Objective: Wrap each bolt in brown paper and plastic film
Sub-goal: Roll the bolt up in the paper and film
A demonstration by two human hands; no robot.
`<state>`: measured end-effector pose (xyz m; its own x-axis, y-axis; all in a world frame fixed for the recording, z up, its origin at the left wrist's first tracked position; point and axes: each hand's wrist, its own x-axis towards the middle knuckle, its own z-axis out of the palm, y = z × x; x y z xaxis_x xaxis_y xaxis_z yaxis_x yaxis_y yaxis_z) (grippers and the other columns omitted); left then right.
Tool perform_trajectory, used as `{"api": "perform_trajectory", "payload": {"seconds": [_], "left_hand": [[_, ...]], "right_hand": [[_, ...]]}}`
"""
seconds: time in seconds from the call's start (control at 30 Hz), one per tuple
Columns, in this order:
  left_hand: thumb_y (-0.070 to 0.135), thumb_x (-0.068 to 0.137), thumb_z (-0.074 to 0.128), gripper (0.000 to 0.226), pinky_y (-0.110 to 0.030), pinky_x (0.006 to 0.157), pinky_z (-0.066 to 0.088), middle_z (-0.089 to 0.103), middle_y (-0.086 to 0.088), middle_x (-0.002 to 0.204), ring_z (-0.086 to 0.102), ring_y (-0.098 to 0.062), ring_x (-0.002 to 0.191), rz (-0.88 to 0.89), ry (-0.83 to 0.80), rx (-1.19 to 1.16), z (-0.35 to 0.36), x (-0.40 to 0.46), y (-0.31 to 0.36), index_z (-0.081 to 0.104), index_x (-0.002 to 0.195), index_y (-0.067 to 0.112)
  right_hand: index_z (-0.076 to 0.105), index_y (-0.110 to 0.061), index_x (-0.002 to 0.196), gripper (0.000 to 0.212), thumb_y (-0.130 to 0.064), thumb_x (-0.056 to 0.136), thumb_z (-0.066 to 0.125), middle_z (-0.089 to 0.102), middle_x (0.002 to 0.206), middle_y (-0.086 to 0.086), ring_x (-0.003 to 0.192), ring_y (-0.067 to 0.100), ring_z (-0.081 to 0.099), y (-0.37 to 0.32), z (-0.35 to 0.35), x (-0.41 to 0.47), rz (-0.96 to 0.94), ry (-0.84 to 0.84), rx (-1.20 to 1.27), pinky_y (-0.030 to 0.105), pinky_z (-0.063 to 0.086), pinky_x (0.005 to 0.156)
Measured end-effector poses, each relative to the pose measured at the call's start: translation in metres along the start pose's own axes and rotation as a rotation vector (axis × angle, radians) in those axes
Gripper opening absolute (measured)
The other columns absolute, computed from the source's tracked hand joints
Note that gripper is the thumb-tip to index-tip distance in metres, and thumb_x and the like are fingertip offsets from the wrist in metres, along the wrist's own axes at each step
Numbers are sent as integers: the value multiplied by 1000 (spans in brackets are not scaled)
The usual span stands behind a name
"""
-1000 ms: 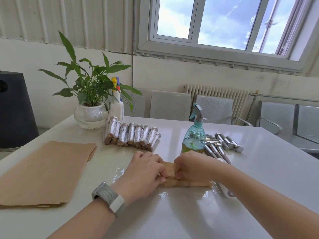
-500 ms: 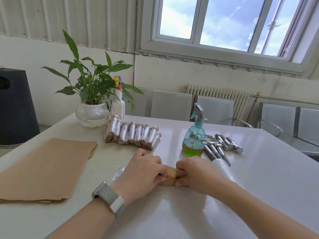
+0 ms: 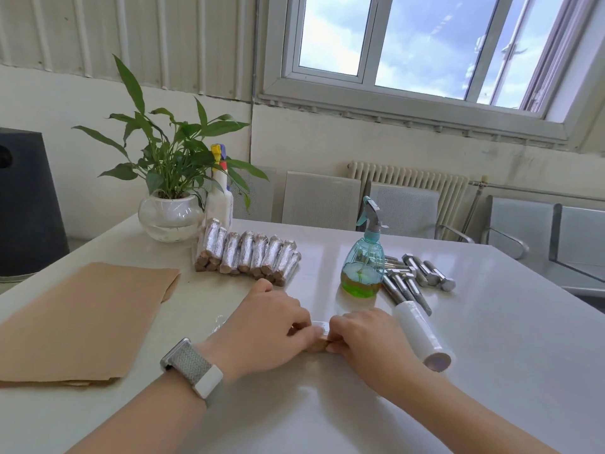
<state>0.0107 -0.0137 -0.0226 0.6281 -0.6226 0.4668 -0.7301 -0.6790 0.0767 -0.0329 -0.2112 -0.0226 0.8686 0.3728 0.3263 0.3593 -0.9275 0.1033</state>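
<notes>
Both hands have closed in over the paper-wrapped bolt (image 3: 317, 345) since a second ago, hiding all but a sliver of it. Left hand (image 3: 262, 326) and right hand (image 3: 363, 339) grip it with curled fingers on the near middle of the table (image 3: 491, 355). Just right lies the film roll (image 3: 422, 335); farther off, bare bolts (image 3: 415, 276), a spray bottle (image 3: 363, 263), wrapped bolts (image 3: 248, 253), and brown paper (image 3: 78, 316) at left.

A tan brown paper stack (image 3: 82, 317) lies near the white table's (image 3: 491, 355) left edge. Silvery-filmed wrapped bolts (image 3: 247, 255), bare grey steel bolts (image 3: 415, 276), a teal spray bottle (image 3: 363, 265) holding green liquid, a white film roll (image 3: 422, 335), and a grey woven watch strap (image 3: 191, 363).
</notes>
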Motion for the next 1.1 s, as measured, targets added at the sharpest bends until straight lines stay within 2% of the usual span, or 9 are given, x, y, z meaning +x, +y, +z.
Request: {"api": "perform_trajectory", "payload": {"seconds": [0.17,0.3,0.5,0.6,0.67,0.83,0.93,1.0,1.1], "left_hand": [[44,95,42,44,-32,86,26,71,8,72,59,-9,75,-228,-238,-93,-6,33,1,71,70,21],[41,80,64,27,-36,80,26,73,2,79,63,-17,82,-267,-386,-35,-8,50,0,73,76,16],[36,73,70,9,-34,78,25,66,15,72,52,0,70,-192,-369,6,-9,46,0,69,72,27],[39,76,70,11,-31,78,26,60,17,68,49,3,69,-183,-319,-30,-8,36,-3,65,72,31],[44,77,69,12,-30,78,26,60,19,70,53,2,73,-184,-283,-78,-9,29,-4,64,75,33],[45,75,69,13,-25,87,31,65,22,80,56,4,82,-211,-240,-185,-6,14,-3,64,80,34],[43,73,70,10,-22,85,32,62,28,75,54,9,84,-220,-187,-264,-3,6,-3,60,75,39],[41,75,71,13,-19,84,32,58,34,75,51,13,87,-222,-168,-304,-1,3,-4,58,73,41],[40,78,72,14,-19,86,33,58,32,77,48,15,91,-203,-148,-316,0,0,-4,58,77,40]], "right_hand": [[65,-20,84,11,-28,91,61,67,77,-1,77,24,62,-1,2,-7,-43,74,-12,32,40,66],[64,-21,98,20,-31,97,47,67,92,-1,91,23,58,-3,2,-5,1,39,-4,34,38,75],[66,-19,92,14,-30,93,57,68,84,0,84,24,60,-4,0,-5,-18,56,-5,35,41,70],[61,-23,62,24,-28,66,84,59,55,-6,56,17,59,-5,1,-10,-37,123,-75,27,45,50],[57,-27,57,32,-27,56,89,54,49,-9,49,12,55,-6,2,-13,-29,130,-141,25,44,45],[56,-28,67,31,-27,59,86,57,59,-13,58,11,56,-1,4,-22,-72,117,-82,25,44,48],[64,-27,84,10,-37,84,67,67,91,-13,86,15,61,6,0,-26,-101,-7,68,29,49,70],[68,-27,93,21,-45,92,57,65,106,-12,99,12,55,12,-3,-21,-47,-85,205,25,43,82],[62,-28,97,17,-44,90,63,62,98,-13,92,10,55,19,-11,-1,105,-171,353,30,47,83]]}}
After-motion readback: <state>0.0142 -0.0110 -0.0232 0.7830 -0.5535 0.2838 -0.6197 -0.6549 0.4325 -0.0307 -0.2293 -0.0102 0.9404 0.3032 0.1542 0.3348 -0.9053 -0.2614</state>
